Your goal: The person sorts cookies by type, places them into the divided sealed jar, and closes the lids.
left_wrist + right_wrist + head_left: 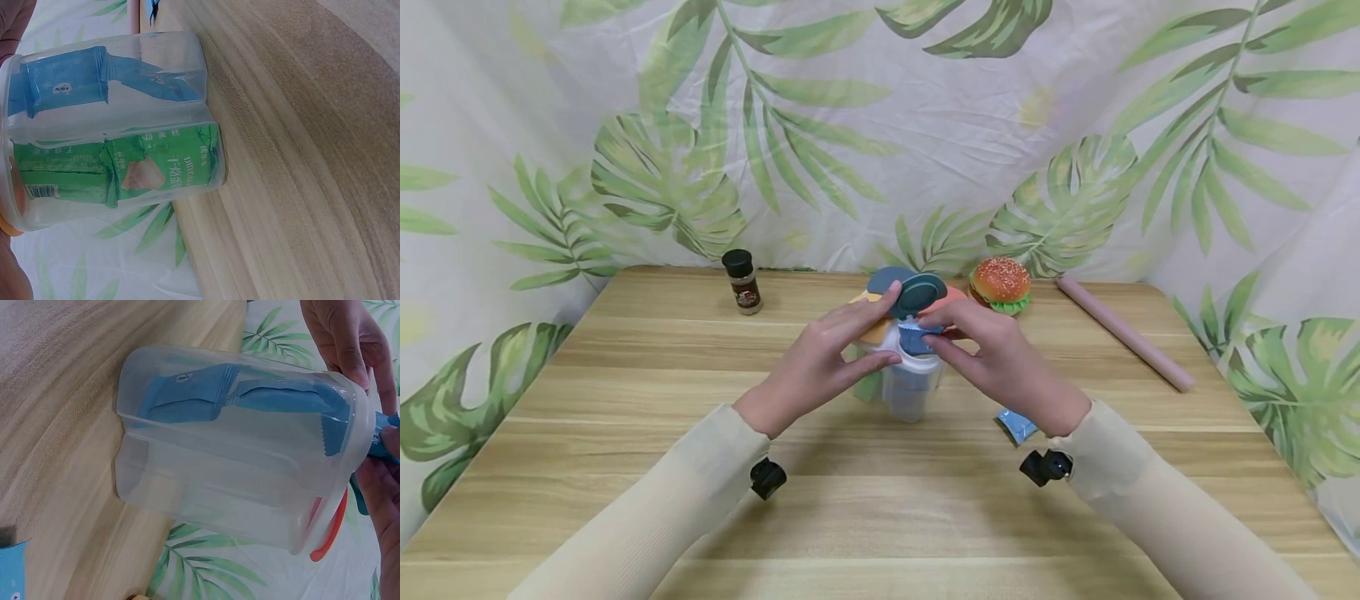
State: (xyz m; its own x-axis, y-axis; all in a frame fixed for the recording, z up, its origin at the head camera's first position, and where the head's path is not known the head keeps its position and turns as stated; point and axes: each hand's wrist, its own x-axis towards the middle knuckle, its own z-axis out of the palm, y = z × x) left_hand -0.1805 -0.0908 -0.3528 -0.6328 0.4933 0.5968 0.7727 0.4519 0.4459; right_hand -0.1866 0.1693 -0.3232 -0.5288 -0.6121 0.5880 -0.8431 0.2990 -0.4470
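A clear lidded storage container point(906, 396) stands mid-table, its compartments topped by coloured flaps. Its dark green flap point(919, 293) is raised. With fairly straight fingers, my left hand point(823, 354) touches this flap, thumb against the white rim. My right hand point(992, 342) pinches a blue snack packet point(917, 337) at the compartment's mouth. Through the wall in the right wrist view, more blue packets point(187, 394) show inside the same compartment. Green packets point(159, 162) fill the neighbouring one in the left wrist view. Another blue packet point(1017, 426) lies on the table below my right wrist.
A black-capped seasoning jar point(742, 282) stands at the back left. Behind the container to the right sits a toy-like hamburger point(1000, 284). A pink rod point(1123, 333) lies slantwise at the right. Leaf-patterned cloth point(820, 125) hangs behind the wooden table point(880, 533).
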